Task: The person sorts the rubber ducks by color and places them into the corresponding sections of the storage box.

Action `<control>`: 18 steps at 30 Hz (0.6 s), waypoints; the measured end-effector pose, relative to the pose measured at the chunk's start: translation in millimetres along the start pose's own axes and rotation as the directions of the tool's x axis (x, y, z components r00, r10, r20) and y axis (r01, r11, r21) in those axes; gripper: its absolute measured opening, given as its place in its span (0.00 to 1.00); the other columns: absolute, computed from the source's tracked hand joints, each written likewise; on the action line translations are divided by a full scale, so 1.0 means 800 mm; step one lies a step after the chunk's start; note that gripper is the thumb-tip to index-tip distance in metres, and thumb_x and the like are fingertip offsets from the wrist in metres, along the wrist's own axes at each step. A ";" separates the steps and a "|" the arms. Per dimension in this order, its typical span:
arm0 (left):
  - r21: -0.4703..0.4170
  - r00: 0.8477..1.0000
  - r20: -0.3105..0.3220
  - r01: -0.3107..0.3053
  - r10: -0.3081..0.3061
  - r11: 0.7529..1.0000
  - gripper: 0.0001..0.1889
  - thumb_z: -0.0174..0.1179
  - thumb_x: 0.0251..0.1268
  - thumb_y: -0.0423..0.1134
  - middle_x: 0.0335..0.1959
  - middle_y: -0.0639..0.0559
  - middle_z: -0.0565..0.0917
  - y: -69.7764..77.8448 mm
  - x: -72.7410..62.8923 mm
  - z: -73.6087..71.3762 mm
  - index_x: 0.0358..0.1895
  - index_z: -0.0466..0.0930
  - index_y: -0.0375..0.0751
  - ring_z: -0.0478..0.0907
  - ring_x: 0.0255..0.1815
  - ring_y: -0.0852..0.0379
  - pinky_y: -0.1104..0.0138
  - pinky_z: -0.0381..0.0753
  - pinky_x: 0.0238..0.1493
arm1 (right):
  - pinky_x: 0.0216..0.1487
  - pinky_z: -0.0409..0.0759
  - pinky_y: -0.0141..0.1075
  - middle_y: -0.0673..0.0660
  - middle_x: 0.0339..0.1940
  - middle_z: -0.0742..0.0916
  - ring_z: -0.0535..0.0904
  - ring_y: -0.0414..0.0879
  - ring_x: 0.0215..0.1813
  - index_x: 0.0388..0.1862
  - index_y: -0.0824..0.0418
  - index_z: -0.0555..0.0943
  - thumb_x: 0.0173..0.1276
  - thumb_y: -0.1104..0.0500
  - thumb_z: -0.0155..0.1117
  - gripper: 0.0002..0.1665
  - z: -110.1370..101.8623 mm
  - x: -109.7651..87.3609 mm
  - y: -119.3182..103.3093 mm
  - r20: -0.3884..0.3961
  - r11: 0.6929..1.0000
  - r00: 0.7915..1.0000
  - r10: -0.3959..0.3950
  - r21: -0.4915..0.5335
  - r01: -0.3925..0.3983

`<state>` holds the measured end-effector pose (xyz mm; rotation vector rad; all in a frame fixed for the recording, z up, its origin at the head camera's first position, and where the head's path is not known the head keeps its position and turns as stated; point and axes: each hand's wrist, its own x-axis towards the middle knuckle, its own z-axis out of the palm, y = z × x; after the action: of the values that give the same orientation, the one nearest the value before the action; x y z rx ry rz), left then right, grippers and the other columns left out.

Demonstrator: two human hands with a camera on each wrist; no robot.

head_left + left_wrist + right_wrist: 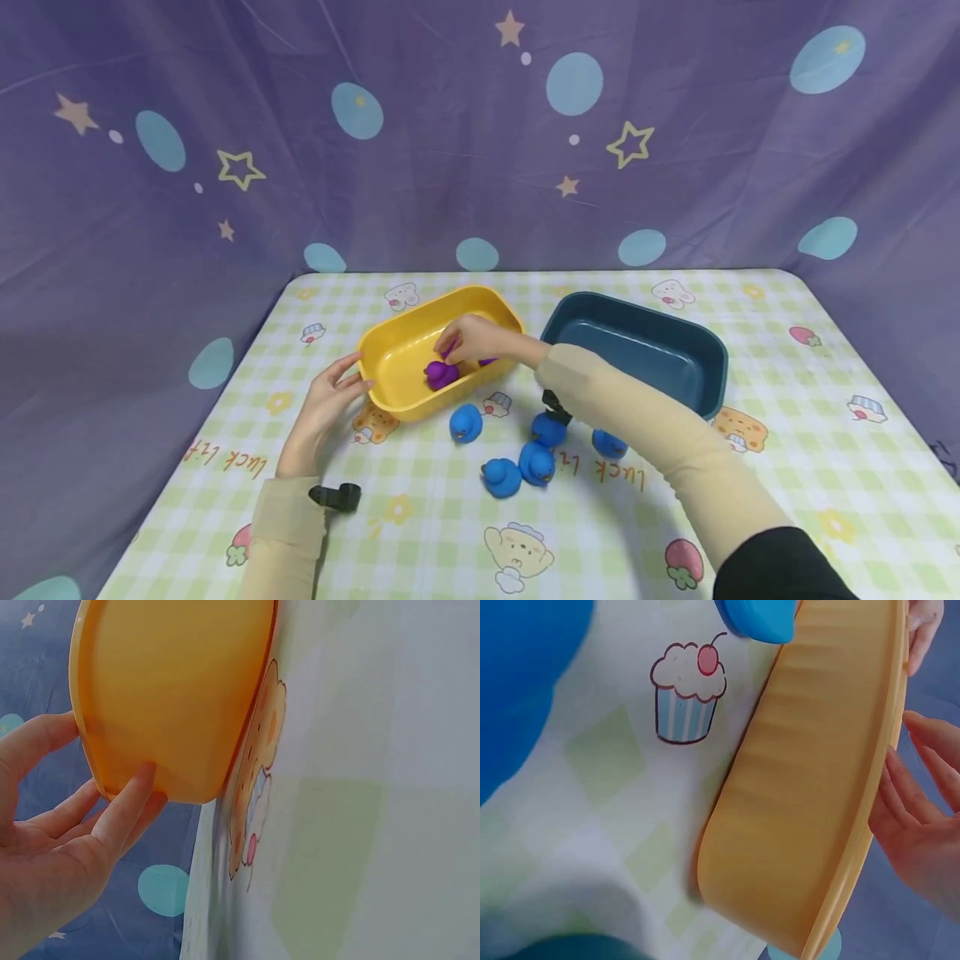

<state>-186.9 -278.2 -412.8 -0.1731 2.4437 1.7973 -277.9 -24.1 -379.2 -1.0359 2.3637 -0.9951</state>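
Observation:
Inside the yellow tub (397, 407), my right hand (476, 340) reaches down and pinches a small purple toy duck (448, 352), mostly hidden by the fingers. Just below it another purple duck (441, 376) sits on the tub floor. Part of one more purple shape (487, 362) shows under the right wrist. My left hand (326, 408) rests against the tub's left end, fingers extended. In the left wrist view, its fingertips (142, 776) touch the yellow outer wall and rim. The right wrist view shows the right hand (922, 810) beyond the tub's rim.
A dark blue tub (637, 337) stands right of the yellow one, partly behind the right forearm. Several blue toy ducks lie in front, among them one by the yellow tub (466, 423), one nearer (501, 477) and one under the right sleeve (609, 444).

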 end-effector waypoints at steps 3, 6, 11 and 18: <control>0.001 1.000 0.000 0.000 0.000 1.000 0.34 0.59 0.56 0.36 0.69 0.45 0.48 -0.001 0.001 0.000 0.66 0.55 0.39 0.62 0.62 0.45 0.57 0.60 0.62 | 0.44 0.75 0.26 0.60 0.41 0.84 0.80 0.47 0.44 0.43 0.69 0.80 0.55 0.67 0.62 0.15 -0.006 -0.009 0.003 -0.003 1.000 1.000 -0.027 -0.006 0.027; 0.005 1.000 0.001 0.004 -0.004 1.000 0.34 0.59 0.56 0.36 0.69 0.45 0.48 0.000 0.001 -0.001 0.66 0.55 0.39 0.62 0.62 0.45 0.58 0.60 0.61 | 0.46 0.75 0.28 0.61 0.42 0.83 0.79 0.50 0.46 0.43 0.69 0.80 0.56 0.66 0.61 0.14 -0.010 -0.018 0.007 -0.012 0.999 0.999 -0.037 -0.006 0.037; 0.022 1.000 -0.004 0.003 -0.002 1.000 0.33 0.57 0.57 0.34 0.69 0.45 0.49 0.002 0.001 0.000 0.66 0.55 0.39 0.62 0.62 0.46 0.60 0.63 0.60 | 0.45 0.76 0.29 0.62 0.42 0.83 0.78 0.51 0.46 0.42 0.70 0.80 0.56 0.66 0.61 0.14 -0.019 -0.034 0.009 -0.037 0.997 0.997 -0.071 0.003 0.071; 0.034 1.000 -0.025 0.000 0.001 0.999 0.33 0.57 0.56 0.35 0.69 0.43 0.49 -0.001 0.002 0.001 0.65 0.56 0.39 0.62 0.62 0.45 0.60 0.64 0.59 | 0.39 0.77 0.28 0.62 0.40 0.83 0.80 0.45 0.39 0.42 0.68 0.80 0.58 0.65 0.59 0.13 -0.027 -0.066 0.007 -0.063 0.989 0.988 -0.140 0.029 0.142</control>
<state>-188.1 -277.6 -414.2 -0.1927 2.4896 1.7634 -258.1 27.6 -365.6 -1.1896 2.3399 -1.1279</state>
